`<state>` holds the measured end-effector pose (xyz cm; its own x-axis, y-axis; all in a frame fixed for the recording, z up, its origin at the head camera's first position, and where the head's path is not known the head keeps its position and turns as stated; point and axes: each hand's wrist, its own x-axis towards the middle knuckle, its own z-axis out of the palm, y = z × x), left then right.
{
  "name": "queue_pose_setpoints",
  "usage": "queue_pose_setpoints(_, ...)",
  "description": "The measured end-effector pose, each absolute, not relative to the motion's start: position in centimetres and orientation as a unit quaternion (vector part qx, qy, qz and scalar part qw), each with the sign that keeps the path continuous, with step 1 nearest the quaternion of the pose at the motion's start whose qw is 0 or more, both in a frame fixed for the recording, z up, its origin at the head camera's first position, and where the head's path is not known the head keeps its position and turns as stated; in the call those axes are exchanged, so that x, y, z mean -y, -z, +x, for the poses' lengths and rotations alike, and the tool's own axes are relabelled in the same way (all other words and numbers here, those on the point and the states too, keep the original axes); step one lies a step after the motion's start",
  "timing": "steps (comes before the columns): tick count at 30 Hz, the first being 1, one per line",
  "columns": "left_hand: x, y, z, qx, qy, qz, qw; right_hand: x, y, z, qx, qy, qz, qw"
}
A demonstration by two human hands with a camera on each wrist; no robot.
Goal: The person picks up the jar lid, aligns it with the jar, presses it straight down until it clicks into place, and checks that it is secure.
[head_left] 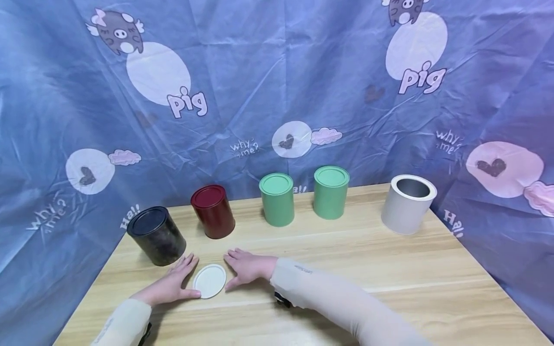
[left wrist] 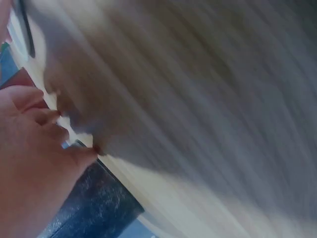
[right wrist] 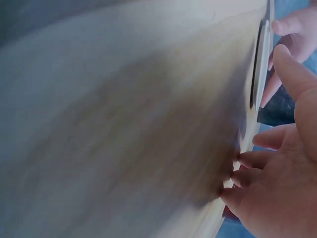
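A round white lid (head_left: 209, 281) lies flat on the wooden table, between my two hands. My left hand (head_left: 170, 283) rests on the tabletop to its left, fingers spread and thumb at the lid's rim. On the other side my right hand (head_left: 248, 266) has its fingertips on the wood, with its thumb close to the lid; whether it touches I cannot tell. From the right wrist the lid (right wrist: 262, 64) appears edge-on, and neither hand grips it. Just beyond the left fingertips stands a black can (head_left: 157, 238), while a dark red can (head_left: 213, 214) stands behind the lid.
Two green cans (head_left: 278, 202) stand side by side at the back of the table (head_left: 346, 259). Farther right is a white can (head_left: 407, 206) with an open top and dark inside. A blue printed cloth (head_left: 242, 62) hangs behind and along the sides.
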<state>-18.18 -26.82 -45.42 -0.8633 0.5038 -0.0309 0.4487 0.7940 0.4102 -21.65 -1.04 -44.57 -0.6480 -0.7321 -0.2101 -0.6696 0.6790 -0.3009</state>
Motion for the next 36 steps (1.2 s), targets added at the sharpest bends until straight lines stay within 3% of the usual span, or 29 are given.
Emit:
queue_pose_setpoints(16,26.1,44.9,-17.6,-0.936,-0.210,0.260,0.114,2.8,45.1,-21.0,-0.909,0.066,-0.392,0.121)
queue_pose_setpoints(36,26.0,44.7,-18.0,-0.943,-0.156,0.280,0.094,3.0,44.7,-20.9,-0.923,0.058,-0.367,0.102)
